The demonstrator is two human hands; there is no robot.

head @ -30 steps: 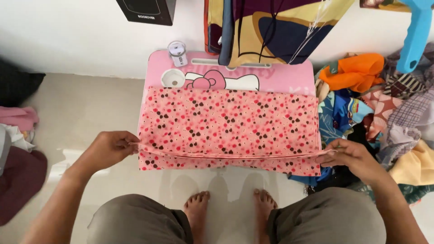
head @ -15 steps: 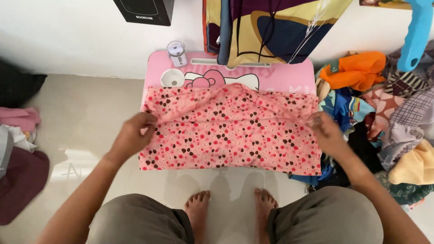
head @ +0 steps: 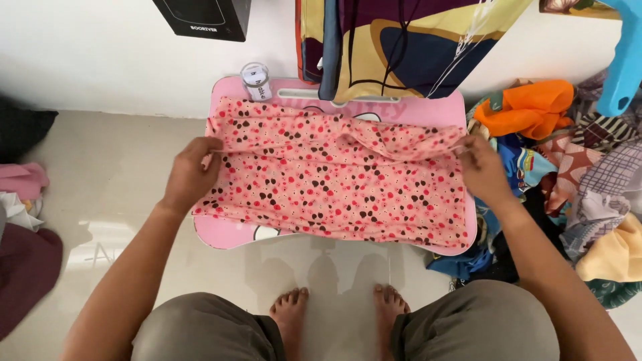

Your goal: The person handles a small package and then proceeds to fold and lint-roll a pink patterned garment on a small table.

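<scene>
Head view: a pink cloth (head: 334, 190) with red and brown spots is spread on a low pink table (head: 221, 234), and it covers nearly the whole top. The far edge of the cloth is pinched at both ends. The left hand (head: 190, 175) is closed on the left corner, the right hand (head: 483, 172) is closed on the right corner, and the edge between them is lifted a little and sags in the middle. The near part lies flat, but its near right corner hangs just over the table rim.

A small white roll (head: 256, 80) stands at the far left corner of the table, touching or nearly touching the cloth. It could be knocked over if the held edge is pushed further that way. The fold could also come out crooked, because the middle of the edge is slack and already wrinkled. If one hand is pulled harder than the other, the whole cloth could slide off the smooth top.

Open room is found on the left, where the pale floor (head: 114, 167) is bare up to some dark and pink clothes at the frame edge. On the right, a pile of mixed clothes (head: 575, 167) lies just beside the table, so little room is left there. Behind the table a wall and a hanging patterned fabric (head: 394, 43) close the far side. Two bare feet are seen near the front rim.
</scene>
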